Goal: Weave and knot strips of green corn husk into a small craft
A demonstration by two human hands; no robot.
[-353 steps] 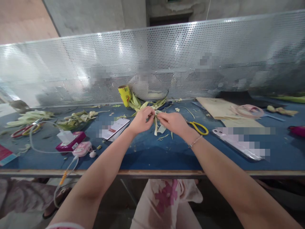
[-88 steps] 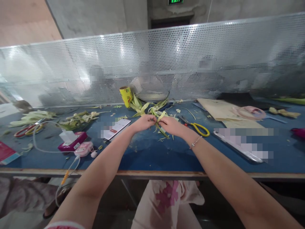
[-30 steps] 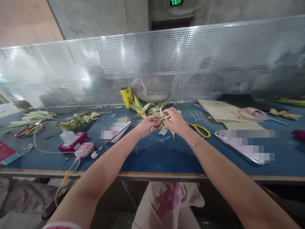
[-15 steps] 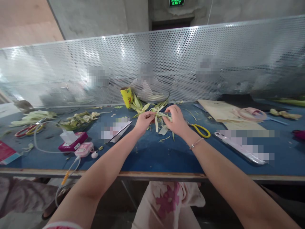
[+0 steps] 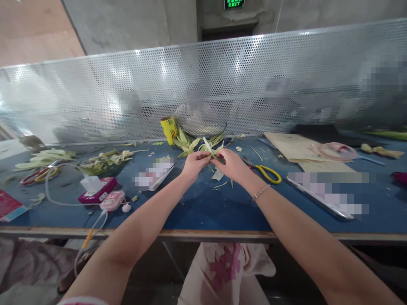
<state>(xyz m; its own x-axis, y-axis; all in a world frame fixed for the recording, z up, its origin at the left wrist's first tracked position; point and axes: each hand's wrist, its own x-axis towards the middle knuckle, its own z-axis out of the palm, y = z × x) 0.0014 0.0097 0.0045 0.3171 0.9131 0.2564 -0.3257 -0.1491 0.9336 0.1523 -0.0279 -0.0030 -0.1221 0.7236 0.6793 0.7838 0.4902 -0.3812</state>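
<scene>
Strips of pale green corn husk (image 5: 208,146) stick up and out between my two hands over the middle of the blue table (image 5: 197,214). My left hand (image 5: 196,163) is closed, pinching the strips from the left. From the right, my right hand (image 5: 229,164) is closed on the same husk, its fingertips almost meeting the left ones. The exact grip is partly hidden by the fingers. Just right of my right hand lie scissors with yellow handles (image 5: 269,173). Behind my hands are more loose husks (image 5: 187,146), beside a yellow cardboard tube (image 5: 168,130).
To the left lie a phone (image 5: 159,176), a purple power block (image 5: 98,189) with a pink charger (image 5: 112,200), red-handled scissors (image 5: 32,176) and husk piles (image 5: 106,162). On the right are a phone (image 5: 321,197), beige paper (image 5: 292,147) and tape (image 5: 337,151). A perforated metal screen (image 5: 222,84) stands behind.
My right hand has turned inward and come closer to my left hand. The husk strips that hung down in front now point upward and away.
</scene>
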